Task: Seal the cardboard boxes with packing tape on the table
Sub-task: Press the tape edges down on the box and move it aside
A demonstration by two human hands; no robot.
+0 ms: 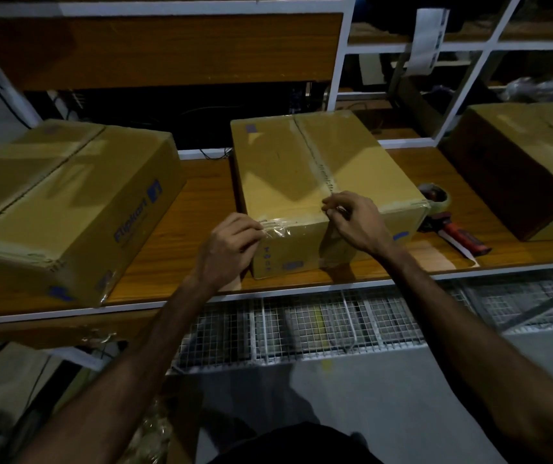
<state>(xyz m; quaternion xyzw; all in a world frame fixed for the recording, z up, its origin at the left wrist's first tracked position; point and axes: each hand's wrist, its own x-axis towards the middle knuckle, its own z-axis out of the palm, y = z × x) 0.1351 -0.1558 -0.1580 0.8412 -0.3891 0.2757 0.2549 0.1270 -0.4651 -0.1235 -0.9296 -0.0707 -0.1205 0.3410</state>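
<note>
The left hand (231, 244) sits at the near left corner of the middle box (318, 182), its fingers curled and pinched on a strip of clear tape (277, 231) that runs along the box's near top edge and wrinkles down onto the front face. At about three o'clock from it, the right hand (357, 221) rests on the same edge where the centre seam meets it, thumb and fingertips pressed together on the tape (whether they grip a loose end or just press it flat is hard to tell). Both forearms reach in from six o'clock.

The middle box stands closed on the wooden table (181, 249), flaps meeting along a seam already covered by tape running from twelve to six o'clock across its lid. Just beside its right near corner, at three o'clock from the right hand, a tape dispenser (446, 216) with a red handle lies on the table, its roll close against the box.

At nine o'clock, well apart from the hands, a second box (67, 202) with blue printed lettering sits angled on the table, overhanging the front edge. At two o'clock a third box (529, 165) stands at the right edge of view. Behind the boxes, at twelve o'clock, rises a white-framed shelf (338, 61). Below the table edge lies wire mesh (318, 323).
</note>
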